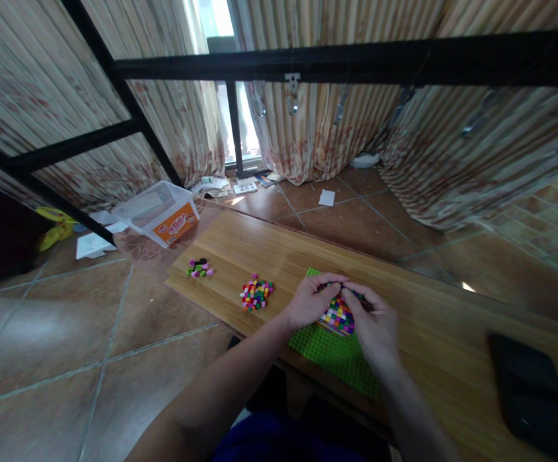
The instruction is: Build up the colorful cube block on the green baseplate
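A multicoloured structure of small toy bricks point(339, 317) stands on a green studded baseplate point(334, 353). My left hand point(311, 298) curls round its far left side, thumb and fingers closed on the far edge. From the right, my right hand point(374, 321) closes on the same edge, its thumb close to the left thumb. The fingers hide much of the far part, and any single brick between the fingertips cannot be made out. Left of the baseplate lies a heap of loose colourful bricks point(256, 294). Farther left is a smaller pile of pink, green and black bricks point(200, 268).
The wooden table point(240, 240) carries everything. A clear plastic box point(158, 208) with an orange label stands at its far left end. A black flat object point(531, 391) lies at the right. A black metal frame point(356, 64) crosses above, before striped curtains point(298, 141).
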A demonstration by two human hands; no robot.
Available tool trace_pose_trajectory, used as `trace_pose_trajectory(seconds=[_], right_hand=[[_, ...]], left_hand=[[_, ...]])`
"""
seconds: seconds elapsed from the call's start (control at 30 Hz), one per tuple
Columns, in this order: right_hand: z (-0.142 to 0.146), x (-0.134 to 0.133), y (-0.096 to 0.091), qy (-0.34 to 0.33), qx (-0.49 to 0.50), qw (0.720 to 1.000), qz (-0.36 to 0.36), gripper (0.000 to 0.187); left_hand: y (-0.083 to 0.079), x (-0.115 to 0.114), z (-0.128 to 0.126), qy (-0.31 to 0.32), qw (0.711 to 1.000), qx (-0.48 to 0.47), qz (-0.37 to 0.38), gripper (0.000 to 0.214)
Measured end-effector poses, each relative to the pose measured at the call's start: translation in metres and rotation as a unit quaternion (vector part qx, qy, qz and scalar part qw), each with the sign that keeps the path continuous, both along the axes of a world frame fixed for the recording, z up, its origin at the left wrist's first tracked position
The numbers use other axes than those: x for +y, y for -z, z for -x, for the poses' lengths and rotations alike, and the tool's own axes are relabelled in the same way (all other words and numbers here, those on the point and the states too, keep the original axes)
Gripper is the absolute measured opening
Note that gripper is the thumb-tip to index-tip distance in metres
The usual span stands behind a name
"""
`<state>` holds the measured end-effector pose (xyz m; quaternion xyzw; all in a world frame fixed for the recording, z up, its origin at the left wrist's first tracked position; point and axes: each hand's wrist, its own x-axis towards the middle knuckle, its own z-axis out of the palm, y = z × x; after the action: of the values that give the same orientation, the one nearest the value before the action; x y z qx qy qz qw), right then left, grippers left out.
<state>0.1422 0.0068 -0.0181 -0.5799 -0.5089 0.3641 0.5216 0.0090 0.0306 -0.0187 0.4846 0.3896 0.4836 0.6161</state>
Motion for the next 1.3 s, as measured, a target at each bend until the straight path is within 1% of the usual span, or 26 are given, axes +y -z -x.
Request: trace_pose_trajectory(seconds=[0.1,0.17,0.27,0.37,0.47,0.53,0.57,0.63,0.7,0.77,0.8,0.87,0.93,1.03,1.17,1.3], right_hand=[[-0.003,-0.002,-0.006,0.016,0.033,0.999,0.003,0.036],[-0.006,-0.004,-0.011,0.048,0.044,0.998,-0.010,0.037],[-0.012,-0.008,-0.020,0.095,0.033,0.995,-0.016,0.035],[-0.016,-0.017,-0.030,0.125,0.027,0.991,-0.025,0.035],[-0.013,-0.030,-0.040,0.142,0.007,0.988,-0.056,0.033],[-0.004,-0.041,-0.046,0.128,-0.024,0.989,-0.065,0.031],[0.003,-0.047,-0.048,0.108,-0.041,0.991,-0.067,0.030],[0.019,-0.058,-0.048,0.041,-0.071,0.994,-0.077,0.026],[0.037,-0.065,-0.041,-0.047,-0.105,0.989,-0.093,0.022],[0.054,-0.068,-0.029,-0.123,-0.147,0.976,-0.101,0.020],[0.062,-0.068,-0.022,-0.150,-0.169,0.969,-0.098,0.021],[0.075,-0.064,-0.006,-0.181,-0.206,0.958,-0.085,0.023],[0.086,-0.057,0.007,-0.191,-0.239,0.949,-0.071,0.025],[0.100,-0.045,0.019,-0.192,-0.283,0.938,-0.058,0.027],[0.117,-0.033,0.024,-0.207,-0.327,0.920,-0.055,0.027],[0.127,-0.029,0.028,-0.199,-0.372,0.904,-0.066,0.024]], left_hand=[[-0.007,-0.001,0.005,0.008,0.999,-0.041,0.009,0.035],[-0.013,-0.003,0.010,-0.009,0.999,-0.051,0.009,0.041],[-0.021,-0.007,0.019,-0.046,0.998,-0.039,0.010,0.039],[-0.020,-0.016,0.034,-0.093,0.994,-0.043,0.025,0.037],[-0.012,-0.034,0.054,-0.140,0.988,-0.059,0.039,0.043],[-0.007,-0.051,0.069,-0.167,0.984,-0.048,0.041,0.044],[-0.005,-0.061,0.077,-0.180,0.982,-0.041,0.042,0.045],[-0.002,-0.080,0.091,-0.199,0.979,-0.020,0.048,0.043],[-0.001,-0.095,0.106,-0.222,0.973,0.001,0.057,0.040],[-0.001,-0.106,0.119,-0.254,0.965,0.022,0.064,0.036],[0.000,-0.108,0.125,-0.272,0.959,0.032,0.068,0.035],[0.003,-0.110,0.136,-0.303,0.949,0.044,0.077,0.032],[0.007,-0.109,0.142,-0.321,0.942,0.046,0.087,0.029],[0.014,-0.107,0.146,-0.318,0.942,0.058,0.091,0.024],[0.023,-0.106,0.146,-0.300,0.942,0.124,0.080,0.018],[0.030,-0.104,0.146,-0.286,0.941,0.168,0.066,0.019]])
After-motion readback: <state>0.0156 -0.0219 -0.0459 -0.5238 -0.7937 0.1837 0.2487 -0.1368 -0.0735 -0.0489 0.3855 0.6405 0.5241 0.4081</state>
